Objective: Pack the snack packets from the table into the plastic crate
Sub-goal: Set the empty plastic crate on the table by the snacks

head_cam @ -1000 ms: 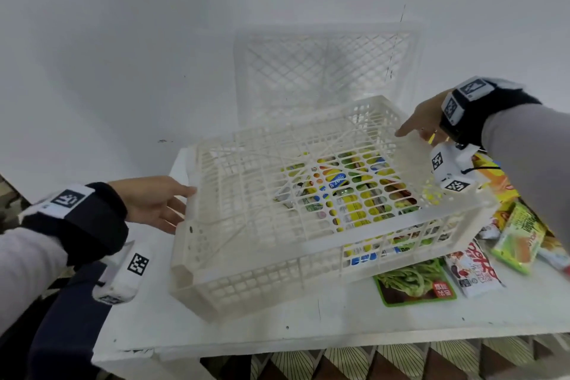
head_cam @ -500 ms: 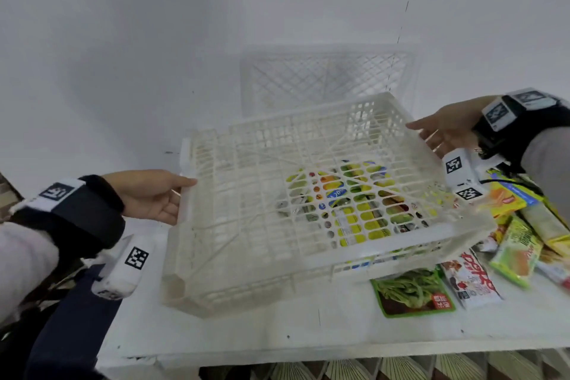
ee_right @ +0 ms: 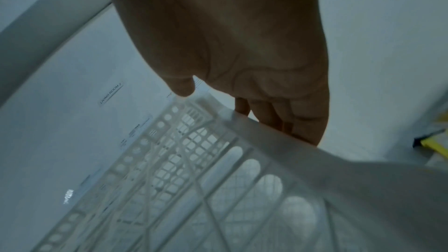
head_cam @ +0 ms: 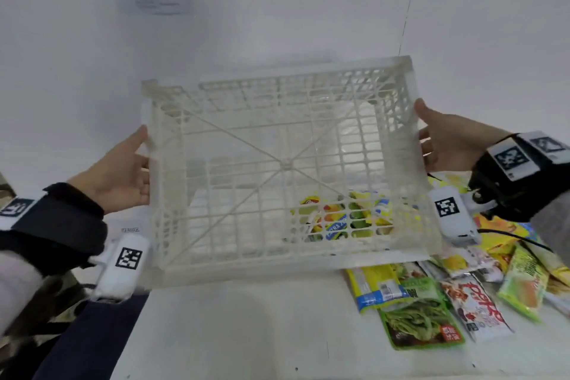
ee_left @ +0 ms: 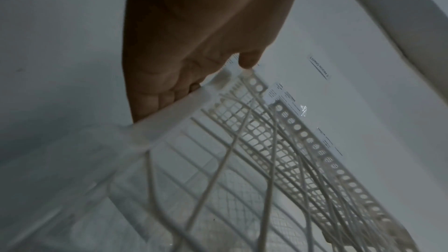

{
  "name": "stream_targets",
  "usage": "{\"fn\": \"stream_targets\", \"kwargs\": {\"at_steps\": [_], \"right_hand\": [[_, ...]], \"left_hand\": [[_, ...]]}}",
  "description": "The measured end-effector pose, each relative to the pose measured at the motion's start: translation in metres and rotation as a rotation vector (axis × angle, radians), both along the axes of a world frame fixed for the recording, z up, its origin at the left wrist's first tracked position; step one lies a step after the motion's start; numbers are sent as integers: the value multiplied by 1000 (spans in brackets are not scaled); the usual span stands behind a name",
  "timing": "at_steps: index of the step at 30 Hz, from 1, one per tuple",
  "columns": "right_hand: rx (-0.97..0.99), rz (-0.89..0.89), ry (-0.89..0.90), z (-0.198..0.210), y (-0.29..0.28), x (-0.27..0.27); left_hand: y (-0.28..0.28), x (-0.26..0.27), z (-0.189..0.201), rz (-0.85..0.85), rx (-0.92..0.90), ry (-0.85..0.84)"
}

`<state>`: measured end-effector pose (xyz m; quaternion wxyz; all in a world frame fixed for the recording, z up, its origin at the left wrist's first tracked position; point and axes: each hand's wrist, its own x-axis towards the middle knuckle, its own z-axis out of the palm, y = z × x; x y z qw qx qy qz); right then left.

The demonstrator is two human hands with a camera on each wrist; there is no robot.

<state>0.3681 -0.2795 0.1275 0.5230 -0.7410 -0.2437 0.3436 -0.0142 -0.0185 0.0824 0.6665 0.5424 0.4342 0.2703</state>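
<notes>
The head view looks forward and down from above, taking in the white plastic crate (head_cam: 283, 170) at frame centre, the table (head_cam: 246, 333) below and the wall above. Each wrist view looks along its palm from very near, the left hand (ee_left: 194, 45) and right hand (ee_right: 242, 55) filling the upper frame. All three share the crate's lattice and the wall's papers.

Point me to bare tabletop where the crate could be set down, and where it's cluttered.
Free: the white table below the lifted plastic crate, bordered by the near edge, the left hand side and the green packet. Crowded: the right end below the right hand, where snack packets overlap in a pile, some showing through the crate's mesh.
</notes>
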Motion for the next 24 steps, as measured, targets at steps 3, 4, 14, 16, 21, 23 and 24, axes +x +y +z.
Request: {"fn": "stream_targets", "kwargs": {"at_steps": [3,4,14,16,21,23,24], "right_hand": [[22,10,-3,-8,0,-11],[40,1,-17,-12,1,-13],[196,13,54,-28,4,-29],[219,42,95,-27,3,-29],[239,56,143,-24,1,-32],[251,40,152,-24,2,-33],[261,33,153,-24,2,-33]], "left_hand": [[-1,-7,-3,51,38,-53],[-1,-10,-4,60,56,-62],[2,-32,-13,11,143,-151],[3,-36,-12,-2,139,-158],[9,-45,-9,-86,88,-239],[14,-49,-7,-110,70,-258],[17,-50,-7,-130,67,-264]]}}
